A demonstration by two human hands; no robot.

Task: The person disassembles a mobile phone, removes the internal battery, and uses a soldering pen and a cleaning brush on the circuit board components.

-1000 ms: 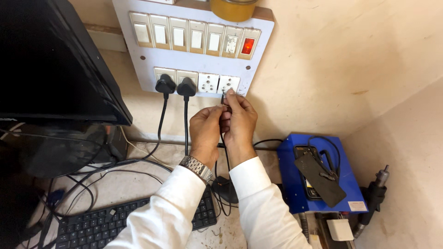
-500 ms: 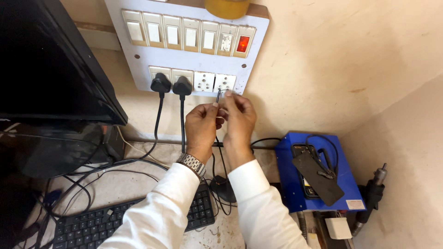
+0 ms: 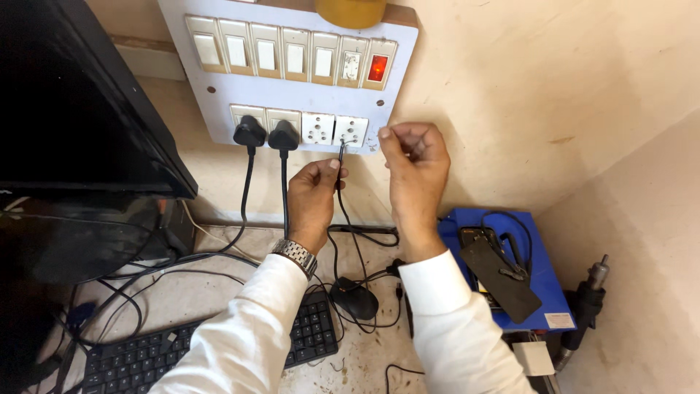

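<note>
I am looking down at a dusty, speckled desk [image 3: 219,284] pushed into a corner of beige plaster walls, and it is carrying a lot of clutter. A white switch panel [image 3: 182,87] is hanging on the wall ahead, with a row of rocker switches on top, one red light [image 3: 378,68] glowing at its right end, and a row of sockets below. Two black plugs [image 3: 266,134] are sitting in the left sockets, their cords trailing down onto the desk.

My left hand [image 3: 313,197] is pinching a thin black wire [image 3: 341,175] between thumb and fingers, closed on it, holding its upper end just beside the rightmost socket [image 3: 351,131]. I cannot tell whether the tip is touching the socket. The wire is running down from the hand toward the desk. My right hand [image 3: 412,171] is hovering near the panel's right edge, fingers curled narrow; I cannot tell whether it is holding anything.

A black keyboard [image 3: 146,350] and a black mouse [image 3: 355,299] are lying among tangled cables. A dark monitor [image 3: 80,102] is filling the left side. A blue box [image 3: 547,284] with a black tool lying on it is standing at the right, against the wall.
</note>
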